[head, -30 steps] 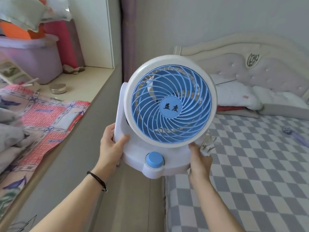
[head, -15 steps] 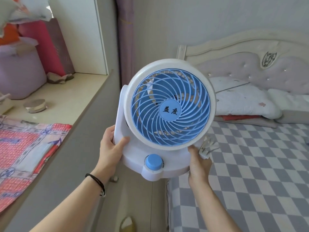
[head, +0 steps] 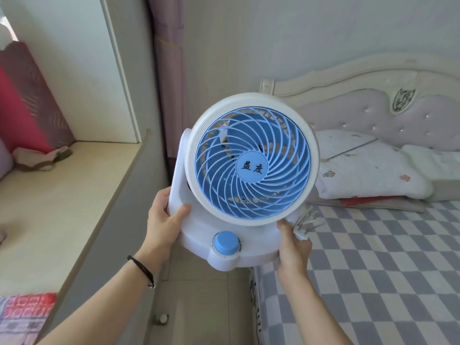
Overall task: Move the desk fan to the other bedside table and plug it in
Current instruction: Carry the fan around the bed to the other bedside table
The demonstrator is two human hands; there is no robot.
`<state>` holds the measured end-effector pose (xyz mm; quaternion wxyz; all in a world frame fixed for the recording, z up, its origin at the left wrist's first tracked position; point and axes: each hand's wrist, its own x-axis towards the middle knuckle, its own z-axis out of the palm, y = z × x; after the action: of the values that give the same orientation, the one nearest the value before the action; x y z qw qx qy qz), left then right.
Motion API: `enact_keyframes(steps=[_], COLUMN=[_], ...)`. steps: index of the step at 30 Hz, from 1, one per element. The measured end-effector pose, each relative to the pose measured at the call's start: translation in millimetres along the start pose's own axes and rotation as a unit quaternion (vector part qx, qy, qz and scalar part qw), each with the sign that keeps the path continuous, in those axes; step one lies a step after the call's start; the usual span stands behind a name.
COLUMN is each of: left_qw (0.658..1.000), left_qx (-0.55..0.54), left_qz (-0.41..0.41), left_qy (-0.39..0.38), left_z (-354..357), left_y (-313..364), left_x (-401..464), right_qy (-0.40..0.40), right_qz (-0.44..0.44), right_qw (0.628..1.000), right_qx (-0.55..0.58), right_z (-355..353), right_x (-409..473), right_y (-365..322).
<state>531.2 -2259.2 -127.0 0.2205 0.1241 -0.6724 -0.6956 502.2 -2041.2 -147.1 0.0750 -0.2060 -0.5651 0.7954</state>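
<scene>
Carried nearer the bed (head: pixel 373 257), desk fan (head: pixel 251 165) gripped by left hand (head: pixel 163 220), right hand (head: pixel 293 247).

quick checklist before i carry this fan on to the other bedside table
1. Left hand grips the desk fan at its side post: ok.
2. Right hand grips the base's other edge: ok.
3. Plug gathered in the right hand's grip, not dangling: ok.
4. Rest of the cord off the floor: cannot tell, hidden behind the fan.
5. Fan upright, grille facing the person: ok.
6. Other bedside table and socket in sight: not ok, only the bed and window ledge show.
</scene>
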Motion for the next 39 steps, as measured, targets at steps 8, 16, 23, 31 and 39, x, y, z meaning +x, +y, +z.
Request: enact_keyframes(steps=[8, 16, 23, 31, 39], left_qw=[1.0, 0.998, 0.996, 0.996, 0.997], left_qx=[0.015, 0.007, 0.008, 0.011, 0.01], left_qz=[-0.01, -0.024, -0.034, -0.038, -0.049], left_qy=[0.018, 0.052, 0.084, 0.083, 0.059], left_z=[27, 73, 98, 95, 94], left_y=[-24, -42, -57, -79, -97], left_x=[96, 197, 271, 352, 442], right_qy=[-0.008, -0.056, -0.091, -0.08, -0.038], right_qz=[-0.001, 0.007, 0.019, 0.046, 0.046], right_qw=[1.0, 0.998, 0.995, 0.994, 0.996], right_qx=[-0.013, -0.023, -0.046, -0.055, -0.062], right_z=[63, 126, 178, 239, 299], right_x=[92, 205, 286, 338, 387], right_y=[3, -8, -13, 7, 16])
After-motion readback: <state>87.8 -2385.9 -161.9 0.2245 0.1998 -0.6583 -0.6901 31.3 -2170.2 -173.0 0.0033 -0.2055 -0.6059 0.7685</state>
